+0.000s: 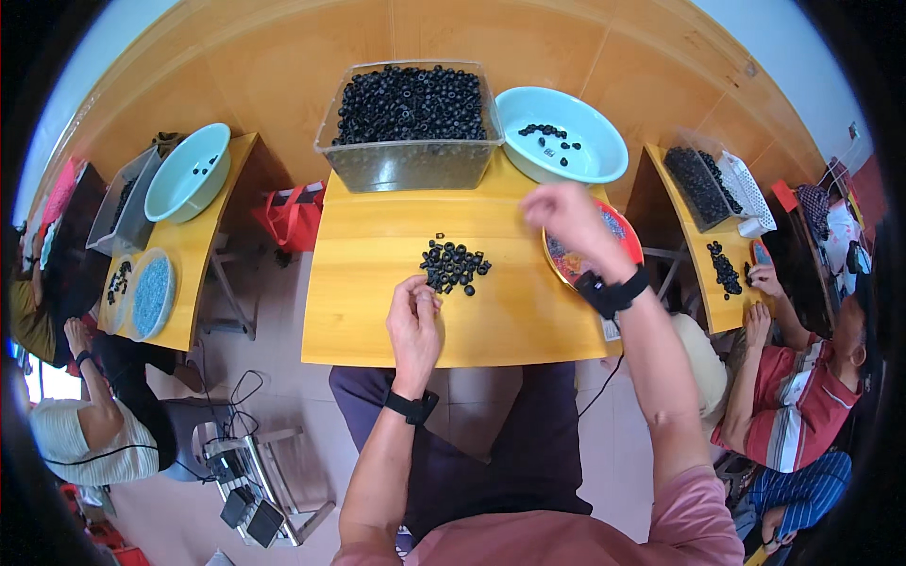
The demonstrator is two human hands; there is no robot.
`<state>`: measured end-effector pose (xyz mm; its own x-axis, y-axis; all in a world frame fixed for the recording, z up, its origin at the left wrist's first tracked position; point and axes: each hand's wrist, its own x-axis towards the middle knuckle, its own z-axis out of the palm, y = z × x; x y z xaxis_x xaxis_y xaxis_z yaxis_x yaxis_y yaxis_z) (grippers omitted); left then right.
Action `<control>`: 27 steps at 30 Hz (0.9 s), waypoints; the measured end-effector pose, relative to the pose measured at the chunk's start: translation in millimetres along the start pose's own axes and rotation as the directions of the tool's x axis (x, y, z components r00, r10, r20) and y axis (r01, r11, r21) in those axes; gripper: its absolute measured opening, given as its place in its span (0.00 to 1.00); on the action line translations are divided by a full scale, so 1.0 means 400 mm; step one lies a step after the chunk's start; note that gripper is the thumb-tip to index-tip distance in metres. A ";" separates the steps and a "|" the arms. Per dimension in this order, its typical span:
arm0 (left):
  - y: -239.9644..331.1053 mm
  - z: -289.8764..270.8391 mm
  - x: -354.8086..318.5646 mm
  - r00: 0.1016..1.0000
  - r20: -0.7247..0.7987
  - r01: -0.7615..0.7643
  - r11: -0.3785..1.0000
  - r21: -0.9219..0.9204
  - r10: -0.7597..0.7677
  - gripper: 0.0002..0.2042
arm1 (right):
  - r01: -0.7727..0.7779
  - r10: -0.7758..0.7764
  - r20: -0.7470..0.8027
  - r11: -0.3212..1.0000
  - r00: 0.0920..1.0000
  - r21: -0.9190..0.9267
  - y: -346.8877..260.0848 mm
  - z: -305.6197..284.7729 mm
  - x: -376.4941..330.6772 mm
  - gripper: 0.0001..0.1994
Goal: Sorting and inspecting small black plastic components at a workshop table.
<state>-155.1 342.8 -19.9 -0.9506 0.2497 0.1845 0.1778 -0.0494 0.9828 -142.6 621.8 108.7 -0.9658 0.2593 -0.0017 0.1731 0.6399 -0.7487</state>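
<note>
Left hand (413,321): resting on the near part of the yellow table (377,321), fingers curled together with the tips pinched near the thumb; too small to tell whether a piece sits between them.
Right hand (566,215): raised and blurred, above the far right of the table, between the pale blue bowl (595,151) and the red plate (628,241); fingers bent downward, hold not discernible.
Wrists: black band on each.
Small black rings (453,264): loose pile at the table's centre, just beyond the left fingertips, well short of the right hand.
Clear plastic bin (411,160): at the far edge of the table, heaped with the same black rings.
Pale blue bowl: right beside the bin on its right, holding a scattering of black rings.
Red plate: at the table's right edge, partly hidden under the right wrist, filled with small pale pieces.
Left neighbour's table (203,245): carrying a light green bowl (184,174), a grey bin and a round dish of bluish pieces (151,292); a person seated beside it.
Right neighbour's table (703,274): carrying a bin of black rings (694,184) and a small pile (725,269); a person in a red striped shirt (793,406) with both hands at its edge.
</note>
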 end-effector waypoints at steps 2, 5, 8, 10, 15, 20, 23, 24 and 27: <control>0.001 0.003 -0.001 0.999 -0.003 -0.038 0.999 -0.023 0.038 0.08 | 0.169 -0.165 0.037 0.968 0.986 -0.185 0.011 0.096 -0.038 0.11; 0.010 0.012 -0.008 1.000 0.021 -0.003 1.000 0.011 0.003 0.08 | 0.173 -0.170 0.037 0.929 0.985 -0.328 0.048 0.182 -0.070 0.13; 0.002 0.011 -0.003 1.000 0.026 -0.002 1.000 0.023 0.001 0.08 | 0.177 -0.207 -0.038 0.908 0.978 -0.381 0.066 0.223 -0.072 0.12; 0.005 0.009 -0.003 1.000 0.016 0.010 1.000 0.012 -0.010 0.08 | 0.166 -0.191 -0.026 0.908 0.981 -0.385 0.044 0.226 -0.076 0.11; 0.032 0.017 0.000 1.000 0.007 -0.011 0.998 0.055 0.011 0.05 | 0.152 -0.156 0.011 0.937 0.988 -0.314 0.016 0.214 -0.090 0.07; 0.025 0.019 -0.005 0.999 0.044 -0.035 0.993 0.114 0.030 0.05 | 0.185 -0.192 0.006 0.936 0.981 -0.300 0.016 0.237 -0.106 0.05; 0.023 0.022 -0.008 0.991 0.098 -0.106 0.976 0.193 0.089 0.06 | 0.180 -0.179 0.033 0.926 0.983 -0.333 0.012 0.239 -0.127 0.04; 0.024 0.031 -0.008 0.979 0.144 -0.173 0.953 0.249 0.141 0.06 | 0.216 -0.226 0.014 0.910 0.974 -0.353 0.019 0.240 -0.139 0.05; 0.036 0.035 -0.014 0.962 0.216 -0.216 0.947 0.237 0.165 0.08 | 0.251 -0.287 -0.036 0.889 0.957 -0.383 0.037 0.261 -0.165 0.05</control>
<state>-143.6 354.2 -6.8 -0.8304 0.4410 0.3405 0.4338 0.1283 0.8918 -96.5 538.7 28.4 -0.9672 0.0911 0.2369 -0.0151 0.9110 -0.4120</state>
